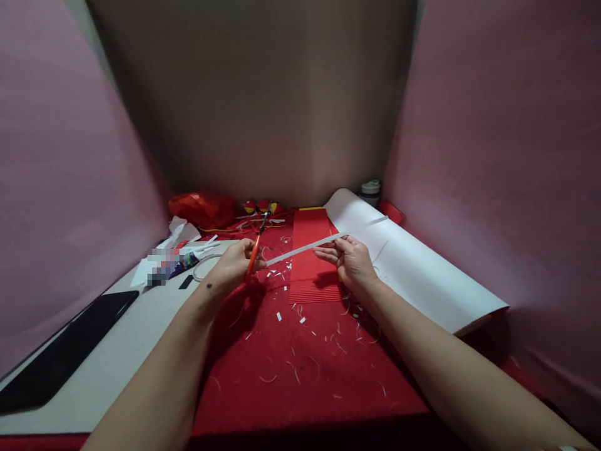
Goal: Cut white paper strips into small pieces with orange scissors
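Note:
My left hand [235, 263] is closed around a pair of orange-handled scissors [253, 255], their dark blades pointing up and away. A narrow white strip [300, 249] runs from the fingers of this hand up to my right hand [350, 257]. The right thumb and forefinger pinch the strip near its far end, while the other fingers are loosely curled. Below the strip lies a red sheet [310, 225] with fine parallel lines across its near part. White scraps [278, 316] and thin curly threads are scattered around it on the red cloth [300, 388].
A large white sheet [404, 263] curves along the right side. On the left, a grey board [141, 351] carries a black flat object [70, 351] and a dark tube [183, 265]. Behind are a red plastic bag [201, 210] and a lidded jar [370, 191]. Pink walls flank both sides.

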`<action>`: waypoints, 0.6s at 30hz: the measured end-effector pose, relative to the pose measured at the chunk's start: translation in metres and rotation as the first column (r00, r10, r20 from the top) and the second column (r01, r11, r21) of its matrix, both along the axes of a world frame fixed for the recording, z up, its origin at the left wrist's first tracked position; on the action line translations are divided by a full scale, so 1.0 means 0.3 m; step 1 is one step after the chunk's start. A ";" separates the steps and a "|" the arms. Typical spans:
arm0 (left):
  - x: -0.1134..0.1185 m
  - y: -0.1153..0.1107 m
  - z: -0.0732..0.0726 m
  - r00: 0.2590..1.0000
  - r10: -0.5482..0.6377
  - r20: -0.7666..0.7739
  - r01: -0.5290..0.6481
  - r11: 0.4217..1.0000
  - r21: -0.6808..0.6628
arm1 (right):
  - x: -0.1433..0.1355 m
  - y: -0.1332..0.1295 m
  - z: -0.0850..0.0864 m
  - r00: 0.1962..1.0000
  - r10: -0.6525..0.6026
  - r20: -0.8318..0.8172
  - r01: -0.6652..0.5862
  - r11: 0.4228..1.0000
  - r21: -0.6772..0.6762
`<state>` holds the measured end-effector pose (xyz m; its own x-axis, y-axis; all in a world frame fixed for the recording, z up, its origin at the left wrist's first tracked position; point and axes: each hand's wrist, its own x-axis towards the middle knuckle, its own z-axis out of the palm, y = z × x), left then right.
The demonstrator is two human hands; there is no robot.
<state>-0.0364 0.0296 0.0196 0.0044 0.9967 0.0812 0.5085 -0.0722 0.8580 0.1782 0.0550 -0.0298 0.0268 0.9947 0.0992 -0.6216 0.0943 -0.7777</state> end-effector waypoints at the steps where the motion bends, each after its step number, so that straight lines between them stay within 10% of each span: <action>1: 0.000 0.001 -0.001 1.000 0.003 -0.007 -0.003 1.000 -0.001 | -0.001 0.000 -0.001 1.000 0.007 -0.008 -0.007 1.000 -0.002; 18: -0.026 0.021 -0.043 0.979 -0.014 -0.204 0.019 1.000 0.024 | -0.010 -0.006 -0.009 0.996 0.084 -0.021 -0.085 0.996 -0.012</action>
<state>-0.0440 0.0358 0.0068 0.0400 0.9939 0.1026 0.6712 -0.1028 0.7341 0.1753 0.0533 -0.0324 -0.0556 0.9947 0.0867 -0.6427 0.0308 -0.7655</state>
